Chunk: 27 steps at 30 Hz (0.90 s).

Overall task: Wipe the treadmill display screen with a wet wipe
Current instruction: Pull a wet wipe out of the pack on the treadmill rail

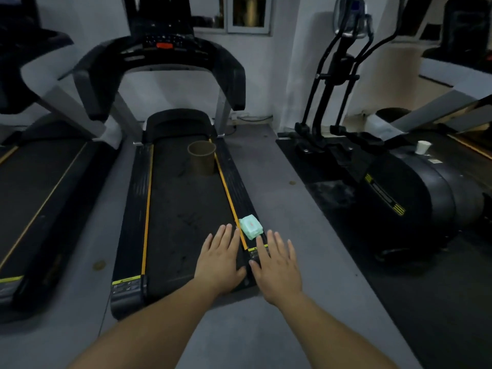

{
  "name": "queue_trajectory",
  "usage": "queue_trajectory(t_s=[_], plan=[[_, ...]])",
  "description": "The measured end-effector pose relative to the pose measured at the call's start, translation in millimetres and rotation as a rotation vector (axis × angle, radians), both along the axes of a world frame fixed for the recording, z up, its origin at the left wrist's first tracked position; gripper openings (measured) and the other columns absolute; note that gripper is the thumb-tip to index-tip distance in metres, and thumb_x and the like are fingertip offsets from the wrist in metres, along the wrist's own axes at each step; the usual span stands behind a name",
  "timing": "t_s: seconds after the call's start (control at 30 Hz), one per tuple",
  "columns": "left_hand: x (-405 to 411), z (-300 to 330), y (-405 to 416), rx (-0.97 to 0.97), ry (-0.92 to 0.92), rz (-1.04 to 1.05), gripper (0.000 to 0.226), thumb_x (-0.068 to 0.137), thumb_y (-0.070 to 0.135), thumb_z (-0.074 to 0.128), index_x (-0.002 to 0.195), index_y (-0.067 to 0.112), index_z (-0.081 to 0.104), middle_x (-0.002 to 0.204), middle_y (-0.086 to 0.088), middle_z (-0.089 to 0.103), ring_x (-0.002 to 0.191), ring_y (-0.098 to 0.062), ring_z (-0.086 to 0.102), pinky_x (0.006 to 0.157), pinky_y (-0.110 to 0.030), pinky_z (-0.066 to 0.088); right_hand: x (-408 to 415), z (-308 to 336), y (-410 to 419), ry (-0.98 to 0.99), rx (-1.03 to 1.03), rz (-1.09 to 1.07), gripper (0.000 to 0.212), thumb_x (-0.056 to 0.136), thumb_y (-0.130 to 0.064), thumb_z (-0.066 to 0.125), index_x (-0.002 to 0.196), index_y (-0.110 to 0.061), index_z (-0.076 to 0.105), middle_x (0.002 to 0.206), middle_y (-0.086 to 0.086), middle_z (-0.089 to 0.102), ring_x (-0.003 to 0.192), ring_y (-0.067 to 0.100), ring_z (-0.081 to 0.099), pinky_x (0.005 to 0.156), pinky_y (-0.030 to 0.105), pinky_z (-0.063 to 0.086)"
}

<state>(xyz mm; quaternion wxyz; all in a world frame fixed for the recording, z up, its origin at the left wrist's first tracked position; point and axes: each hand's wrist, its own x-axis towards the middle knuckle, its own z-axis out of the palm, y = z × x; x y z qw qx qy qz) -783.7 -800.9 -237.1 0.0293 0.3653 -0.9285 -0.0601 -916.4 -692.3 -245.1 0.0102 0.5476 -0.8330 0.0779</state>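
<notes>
A pale green pack of wet wipes [250, 226] lies on the right side rail of the middle treadmill [183, 203], near its rear end. The treadmill's dark display screen [159, 14] stands far ahead at the top, above a console with a red button [164, 45]. My left hand [221, 258] is stretched out with straight fingers over the belt, just left of the pack. Just below and right of the pack is my right hand [277, 265], flat with spread fingers. Neither hand holds anything.
A brown cylindrical bin [201, 159] stands on the belt near the front. Another treadmill [34, 182] is to the left. An elliptical trainer [399, 187] with a white paper cup [422, 147] on it stands to the right. Grey floor runs between the machines.
</notes>
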Motion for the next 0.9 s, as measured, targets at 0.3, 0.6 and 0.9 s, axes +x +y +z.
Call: queue_trajectory(t_s=[0.3, 0.6, 0.9], plan=[[-88, -37, -127, 0.13, -0.054, 0.055, 0.099, 0.09, 0.057, 0.049, 0.16, 0.02, -0.009, 0.17, -0.006, -0.011, 0.155, -0.021, -0.014, 0.127, -0.046, 0.0, -96, -39, -128, -0.023, 0.073, 0.057, 0.07, 0.095, -0.055, 0.023, 0.153, -0.018, 0.038, 0.16, 0.015, 0.036, 0.151, 0.03, 0.029, 0.121, 0.056, 0.025], [-154, -105, -287, 0.269, -0.115, 0.029, 0.106, 0.087, 0.063, 0.052, 0.159, 0.02, -0.012, 0.169, -0.008, -0.016, 0.155, -0.022, -0.017, 0.126, -0.048, 0.0, -163, -109, -276, -0.047, 0.157, -0.016, 0.07, 0.097, -0.055, 0.023, 0.151, -0.016, 0.043, 0.157, 0.015, 0.042, 0.147, 0.032, 0.037, 0.118, 0.055, 0.03], [-233, -242, -383, 0.405, -0.133, 0.059, 0.113, 0.084, 0.071, 0.053, 0.159, 0.019, -0.013, 0.169, -0.005, -0.016, 0.154, -0.019, -0.018, 0.126, -0.045, -0.004, -229, -247, -371, -0.153, 0.245, -0.097, 0.085, 0.099, -0.064, 0.004, 0.146, -0.011, 0.05, 0.149, 0.016, 0.053, 0.138, 0.034, 0.049, 0.11, 0.057, 0.041]])
